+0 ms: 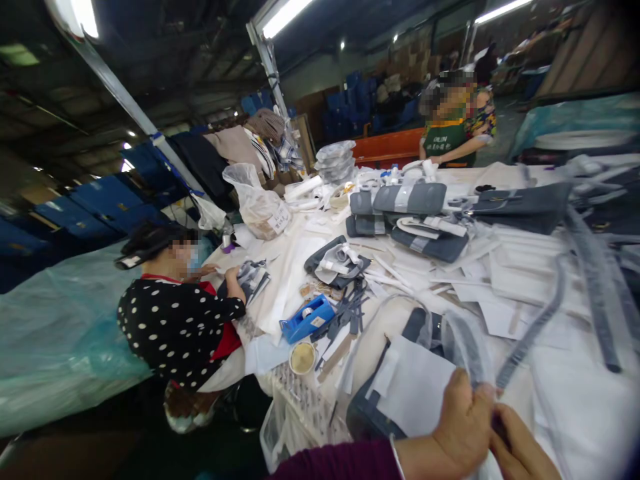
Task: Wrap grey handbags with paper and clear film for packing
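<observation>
At the lower right, my left hand [463, 420], in a purple sleeve, is closed with thumb and fingers pinched together. My right hand [523, 443] meets it from the right, its fingers closed too. Between them runs a dark grey bag strap [533, 333] partly wrapped in transparent plastic film [467, 343]. The strap rises from my hands toward the upper right, and the film loops up over the bag. Just left of my hands lies a dark grey handbag [367, 407] with a white paper sheet [413, 387] over it. My fingertips partly hide the gripped spot.
A blue tape dispenser [307, 319], a round tub [303, 359] and grey scraps [345, 310] lie left of the bag. Wrapped grey bags [410, 199] are stacked farther back. A co-worker in a dotted top [173, 327] sits at left; another person [447, 143] stands across the table.
</observation>
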